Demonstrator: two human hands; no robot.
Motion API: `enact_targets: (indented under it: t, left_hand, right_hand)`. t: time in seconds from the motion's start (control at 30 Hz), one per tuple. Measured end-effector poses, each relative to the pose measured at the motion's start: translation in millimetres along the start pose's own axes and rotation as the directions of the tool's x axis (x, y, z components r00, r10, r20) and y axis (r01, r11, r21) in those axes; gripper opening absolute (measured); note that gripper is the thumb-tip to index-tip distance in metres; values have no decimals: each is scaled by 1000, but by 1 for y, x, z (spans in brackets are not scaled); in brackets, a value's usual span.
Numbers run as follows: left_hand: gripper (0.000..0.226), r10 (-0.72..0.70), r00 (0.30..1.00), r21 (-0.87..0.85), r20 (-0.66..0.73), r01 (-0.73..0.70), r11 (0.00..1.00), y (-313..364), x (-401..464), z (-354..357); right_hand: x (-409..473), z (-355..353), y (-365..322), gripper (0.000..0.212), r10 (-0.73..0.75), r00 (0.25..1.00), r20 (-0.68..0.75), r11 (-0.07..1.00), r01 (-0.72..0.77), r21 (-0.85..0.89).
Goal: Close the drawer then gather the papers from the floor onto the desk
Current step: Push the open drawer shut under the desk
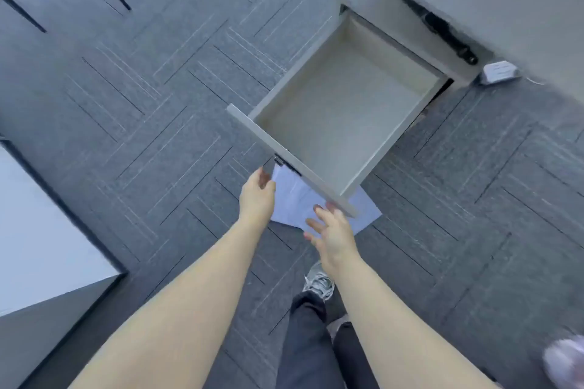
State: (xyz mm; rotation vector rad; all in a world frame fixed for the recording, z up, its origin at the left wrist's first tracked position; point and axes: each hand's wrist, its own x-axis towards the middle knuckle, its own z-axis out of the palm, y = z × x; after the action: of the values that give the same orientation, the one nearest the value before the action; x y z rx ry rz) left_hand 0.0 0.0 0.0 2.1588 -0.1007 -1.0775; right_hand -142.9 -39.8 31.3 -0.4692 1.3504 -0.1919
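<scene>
Reaching: two hands, left hand [256, 196], right hand [333, 235], one open drawer [290, 158].

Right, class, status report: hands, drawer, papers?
Left hand and right hand open at drawer front. Drawer fully out, empty. Papers on carpet, partly under it.

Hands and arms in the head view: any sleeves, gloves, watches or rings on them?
Both forearms are bare as far as the frame shows: no sleeves, no gloves, no watch or wristband. The left hand and right hand show no visible rings, though motion blur softens the fingers.
</scene>
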Motion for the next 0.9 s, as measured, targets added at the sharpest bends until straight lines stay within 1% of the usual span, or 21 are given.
enact_targets:
  t: [0.03, 0.1, 0.2, 0.27, 0.33, 0.4, 0.5, 0.63, 0.73, 0.83, 0.9]
  left_hand:
    - [51, 18, 1000, -53, 7, -18, 998, 1, 8, 4]
    - [48, 49, 999, -66, 16, -48, 997, 9, 15, 13]
    - [46, 30, 999, -79, -33, -32, 996, 23, 18, 24]
    - [46, 37, 997, -86, -64, -43, 995, 31, 21, 33]
    - [45, 52, 994, -97, -94, -61, 993, 42, 28, 46]
    - [42, 56, 991, -109, -119, -69, 992, 58, 33, 62]
    - [34, 59, 983, -129, -173, -82, 988, 81, 47, 87]
    - [28, 74, 968, -98, -241, -100, 990, 118, 68, 122]
    - [28, 93, 960, -65, -265, -114, 991, 143, 85, 146]
    - [28, 101, 958, -70, -269, -124, 990, 163, 103, 167]
    - [27, 127, 953, -40, -277, -144, 989, 177, 113, 179]
  right_hand:
    - [8, 1, -1, 43, 10, 1000, -9, 996, -9, 93]
    - [17, 2, -4, 38, 30, 1000, 4, 981, -30, 193]
    - [25, 0, -12, 28, 15, 1000, 3, 971, -15, 240]
    - [28, -5, -23, 29, 7, 1000, 0, 971, -7, 241]
    - [36, -12, -38, 37, 3, 1000, -6, 974, -2, 226]
    - [43, -19, -56, 41, -5, 1000, -1, 975, 5, 224]
    - [57, -31, -85, 39, -25, 1000, 9, 979, 23, 204]
    - [80, -50, -123, 39, -59, 998, -2, 986, 59, 159]
    - [97, -63, -152, 31, -105, 994, -7, 987, 105, 120]
    - [112, -74, -180, 35, -149, 989, -18, 985, 150, 81]
    - [122, -80, -196, 38, -170, 985, -20, 983, 171, 66]
